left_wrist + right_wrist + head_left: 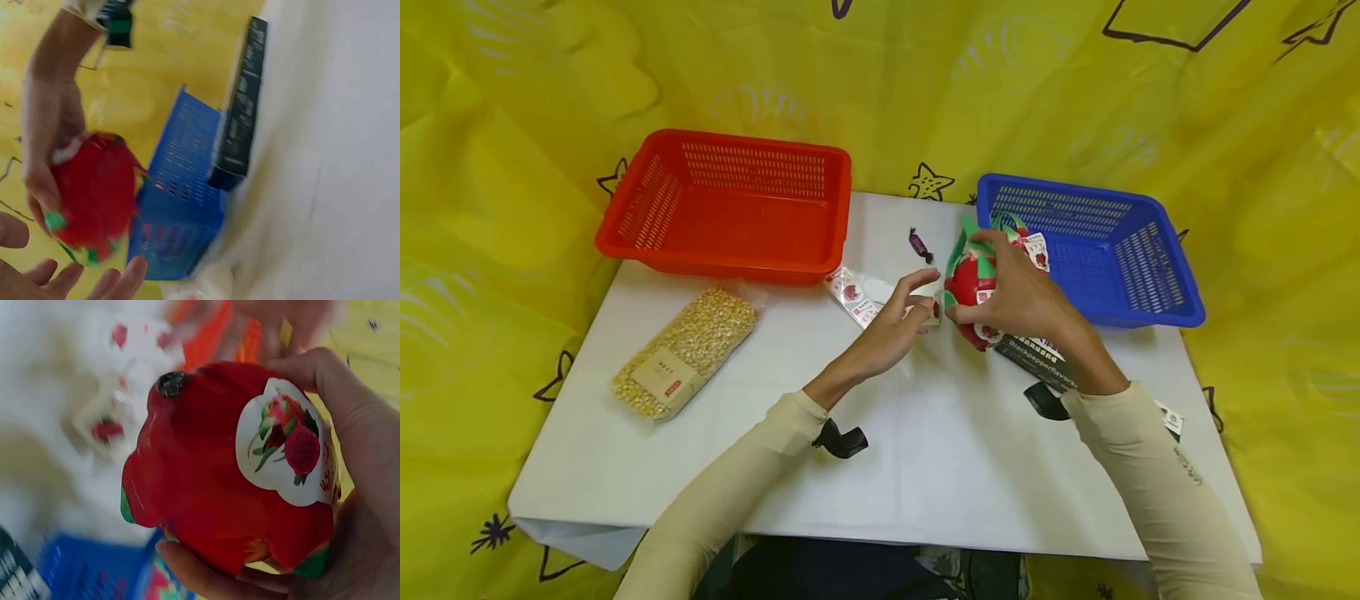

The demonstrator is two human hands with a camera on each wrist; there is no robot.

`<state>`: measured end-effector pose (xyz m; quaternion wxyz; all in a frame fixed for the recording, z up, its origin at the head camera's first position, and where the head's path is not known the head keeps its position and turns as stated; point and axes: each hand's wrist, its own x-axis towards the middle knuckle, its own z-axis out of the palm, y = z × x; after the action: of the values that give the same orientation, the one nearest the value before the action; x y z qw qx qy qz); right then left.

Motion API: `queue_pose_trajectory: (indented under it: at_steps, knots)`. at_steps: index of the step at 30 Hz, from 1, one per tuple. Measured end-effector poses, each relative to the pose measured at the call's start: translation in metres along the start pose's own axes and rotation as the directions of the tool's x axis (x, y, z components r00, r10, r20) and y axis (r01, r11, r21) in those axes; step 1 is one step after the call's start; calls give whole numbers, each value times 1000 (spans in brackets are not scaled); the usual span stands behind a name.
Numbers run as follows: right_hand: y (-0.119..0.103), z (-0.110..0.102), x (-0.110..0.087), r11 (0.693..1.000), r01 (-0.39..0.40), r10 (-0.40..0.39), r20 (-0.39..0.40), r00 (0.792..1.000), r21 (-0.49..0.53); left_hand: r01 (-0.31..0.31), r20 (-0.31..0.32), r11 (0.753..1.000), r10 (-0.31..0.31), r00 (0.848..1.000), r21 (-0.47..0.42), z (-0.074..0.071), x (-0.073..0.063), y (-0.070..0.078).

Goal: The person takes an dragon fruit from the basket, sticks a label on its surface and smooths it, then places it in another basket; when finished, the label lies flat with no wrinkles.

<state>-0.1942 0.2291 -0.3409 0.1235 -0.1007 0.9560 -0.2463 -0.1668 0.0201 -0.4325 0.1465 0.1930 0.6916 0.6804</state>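
Observation:
My right hand [1028, 292] grips a glossy red dragon-fruit-shaped package [973, 271] with green tips, in front of the blue basket's left side. A white label [278, 447] with a dragon fruit picture shows on it in the right wrist view. My left hand [883, 337] hovers just left of the package, fingers spread and loosely bent, holding nothing. Under and beyond the left hand lies white printed packaging [852, 297] with dragon fruit pictures, partly hidden. More red and green shows behind the right hand, at the blue basket [1093, 312].
At back left stands a red basket [737, 265]. A clear bag of yellow corn kernels [700, 346] lies before it. Between the baskets is a purple wrapped candy [920, 247]. A black box [1037, 360] lies below the right forearm. Yellow cloth [910, 100] hangs behind the white table [880, 492].

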Motion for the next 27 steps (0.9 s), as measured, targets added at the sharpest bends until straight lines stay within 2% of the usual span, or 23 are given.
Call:
queue_pose_trajectory:
  at_steps: [4, 6, 9, 16, 22, 27]
  knots:
    - [18, -33, -1, 999, 6, -7, 17, 1000, 36, 1, 35, 987, -6, 999, 161, 4, 13, -11]
    - [28, -49, 0, 1000, 9, -10, 20, 1000, 22, -20, 74, 967, 1, 997, 254, 7, 20, -16]
    - [45, -70, 3, 1000, 0, 0, 5, 1000, 0, -72, 137, 937, 26, 990, 343, 12, 30, -22]
    - [93, -97, 16, 997, -47, 49, 46, 998, -56, -148, 195, 896, 70, 978, 419, 24, 45, -22]
    - [118, -107, 29, 994, -60, 70, 108, 992, -96, -184, 257, 856, 62, 964, 483, 31, 45, -25]
    - [137, -114, 42, 986, -94, 117, 176, 977, -135, -201, 290, 845, 57, 955, 495, 36, 47, -26]
